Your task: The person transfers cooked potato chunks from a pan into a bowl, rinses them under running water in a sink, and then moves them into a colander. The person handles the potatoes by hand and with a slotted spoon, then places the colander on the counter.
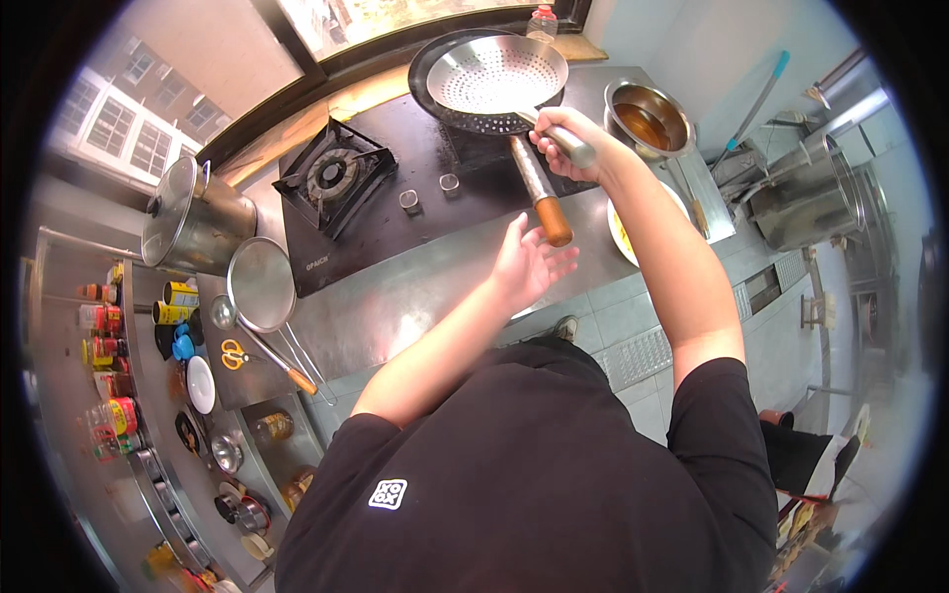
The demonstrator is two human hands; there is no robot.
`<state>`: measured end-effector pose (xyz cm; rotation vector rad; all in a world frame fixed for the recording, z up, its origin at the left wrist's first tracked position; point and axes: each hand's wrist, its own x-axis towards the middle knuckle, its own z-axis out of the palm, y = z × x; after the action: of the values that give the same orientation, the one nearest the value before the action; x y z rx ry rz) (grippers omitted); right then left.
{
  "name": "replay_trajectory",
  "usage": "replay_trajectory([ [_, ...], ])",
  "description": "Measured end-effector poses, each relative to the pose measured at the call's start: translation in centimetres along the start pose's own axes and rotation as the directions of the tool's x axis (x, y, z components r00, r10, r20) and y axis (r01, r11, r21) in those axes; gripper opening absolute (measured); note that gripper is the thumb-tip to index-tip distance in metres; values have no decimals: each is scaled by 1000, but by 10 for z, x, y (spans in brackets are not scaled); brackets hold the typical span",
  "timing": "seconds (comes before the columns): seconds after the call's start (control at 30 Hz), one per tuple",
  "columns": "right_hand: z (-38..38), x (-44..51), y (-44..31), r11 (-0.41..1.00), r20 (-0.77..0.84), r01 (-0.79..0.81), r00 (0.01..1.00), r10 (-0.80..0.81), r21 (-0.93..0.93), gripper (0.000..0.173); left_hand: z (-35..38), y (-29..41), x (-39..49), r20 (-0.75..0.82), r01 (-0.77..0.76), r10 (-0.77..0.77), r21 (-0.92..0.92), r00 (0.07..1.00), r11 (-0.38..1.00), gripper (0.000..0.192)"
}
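My right hand [567,142] grips the metal handle of a perforated steel strainer ladle [498,74]. Its bowl is over a dark wok [421,83], covering most of the wok's inside; I cannot tell whether the two touch. The wok's long handle with a wooden end [554,221] points back toward me. Close to that wooden end, my left hand [528,265] is open with its fingers spread and nothing in it. A steel pot of brown liquid [614,90] stands right of the wok. My right forearm partly hides a white bowl with yellow food [626,237].
Left of the wok is a bare gas burner [331,172] on the black cooktop [371,256]. A lidded stockpot [222,230], a mesh strainer [261,285], a ladle [270,350] and orange-handled scissors [233,354] lie farther left. Bottles crowd the shelf [144,356].
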<state>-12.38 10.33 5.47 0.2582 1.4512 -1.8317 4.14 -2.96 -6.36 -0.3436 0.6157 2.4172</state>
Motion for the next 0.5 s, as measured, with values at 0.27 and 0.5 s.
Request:
replay_trajectory([
  [0.27,0,23,-7,993,-28,-73,997,71,-90,19,-28,-12,-3,-45,141,-137,84,990,987,58],
  [0.5,-12,8,-14,946,-74,-103,994,84,-307,40,-21,-16,24,-60,141,-139,31,988,990,58],
])
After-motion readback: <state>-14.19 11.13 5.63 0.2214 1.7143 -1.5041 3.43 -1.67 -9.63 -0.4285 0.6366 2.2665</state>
